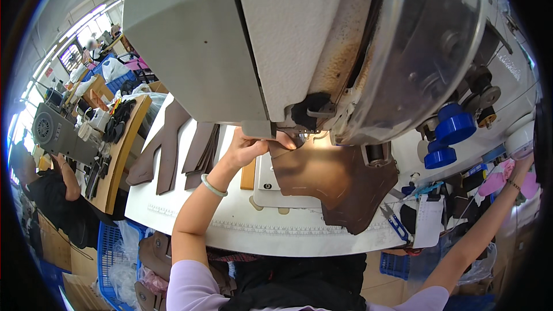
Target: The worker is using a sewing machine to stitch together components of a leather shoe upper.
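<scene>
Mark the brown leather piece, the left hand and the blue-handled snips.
brown leather piece [340, 187], head view, middle of its surface.
left hand [245, 150], head view, back of hand.
blue-handled snips [396, 223], head view, handle.

White worktop [230, 227] under me, a printed ruler strip running along its near edge. Flat on it, right in the middle, lies the brown leather piece [340, 187], spread over a pale inset plate [266, 187]. Off to my left, a fan of long brown leather strips [173, 144] lying side by side. To my right, blue-handled snips [394, 219] near the edge, beside a white paper slip [429, 219].
</scene>
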A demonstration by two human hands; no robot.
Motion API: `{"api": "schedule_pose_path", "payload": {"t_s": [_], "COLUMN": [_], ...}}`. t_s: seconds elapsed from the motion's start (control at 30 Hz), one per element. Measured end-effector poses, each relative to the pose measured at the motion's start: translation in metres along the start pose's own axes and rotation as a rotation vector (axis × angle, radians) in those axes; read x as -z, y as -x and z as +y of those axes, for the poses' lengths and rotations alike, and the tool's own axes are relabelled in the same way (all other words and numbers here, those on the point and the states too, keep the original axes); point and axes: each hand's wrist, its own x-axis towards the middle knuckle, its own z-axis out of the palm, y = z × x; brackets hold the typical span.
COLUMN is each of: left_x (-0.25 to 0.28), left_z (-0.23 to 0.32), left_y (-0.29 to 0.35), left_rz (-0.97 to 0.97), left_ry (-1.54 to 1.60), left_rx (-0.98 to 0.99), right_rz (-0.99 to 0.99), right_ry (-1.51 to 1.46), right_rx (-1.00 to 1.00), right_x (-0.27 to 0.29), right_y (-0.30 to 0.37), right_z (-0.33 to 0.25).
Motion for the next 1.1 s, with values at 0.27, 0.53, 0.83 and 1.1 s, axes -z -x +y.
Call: {"api": "schedule_pose_path", "payload": {"t_s": [0.27,0.53,0.83,1.1], "left_x": [0.002,0.003,0.0,-0.002], "left_z": [-0.005,-0.003,-0.003,-0.001], "left_y": [-0.002,-0.003,0.001,-0.001], "left_rz": [-0.03,-0.048,0.002,-0.001], "left_ry": [-0.048,-0.018,0.056,0.063], "left_rx": [0.0,-0.03,0.045,0.019], "right_rz": [0.013,0.011,0.013,0.012], "right_ry": [0.002,-0.005,-0.014,-0.01], "right_rx": [0.0,-0.001,-0.012,-0.013], "right_x": [0.001,0.005,0.007,0.013], "right_y": [0.002,0.007,0.007,0.004], "right_z": [0.0,0.003,0.003,0.003]}}
